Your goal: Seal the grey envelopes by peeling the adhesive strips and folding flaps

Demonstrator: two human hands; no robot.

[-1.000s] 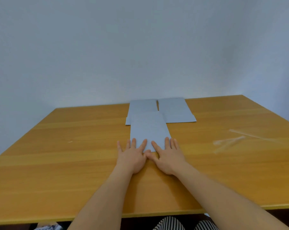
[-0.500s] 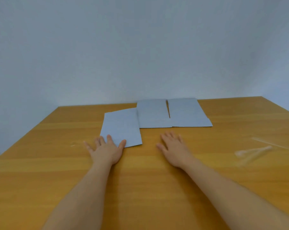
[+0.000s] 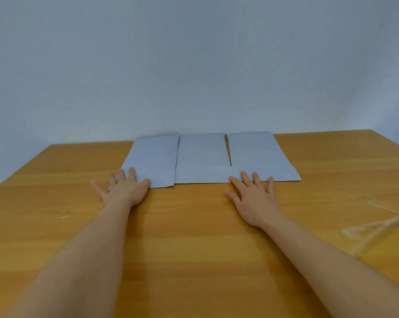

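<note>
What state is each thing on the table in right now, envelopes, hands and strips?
Left envelope: flat, left hand on its near corner.
Middle envelope: flat.
Right envelope: flat, right fingertips on its near edge.
Left hand: open.
Right hand: open.
Peeled strips: loose.

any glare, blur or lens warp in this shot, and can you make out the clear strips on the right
Head view: soft even light, no hard glare; faint shadows under both forearms. Wide-angle warp bows the table edges. The peeled strips are faint, see-through and slightly blurred; the grey envelopes stay fairly sharp.
</note>
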